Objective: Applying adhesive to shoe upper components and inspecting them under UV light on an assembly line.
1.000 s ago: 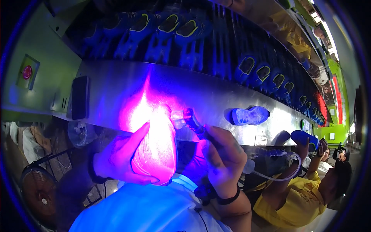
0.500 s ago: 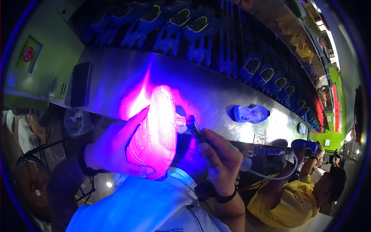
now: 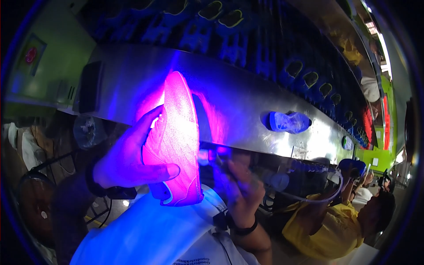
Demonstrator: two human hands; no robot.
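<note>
Left hand (image 3: 126,154) spread around shoe (image 3: 185,119), right hand (image 3: 242,190) nearly closed on tool (image 3: 222,151)

A metal bench (image 3: 247,110) stretches beyond. Left thumb and fingers straddle the shoe, apparently leaving its right edge free. Past the right hand lies a blue sole (image 3: 289,122); between hands, the small blurred tool.
</note>
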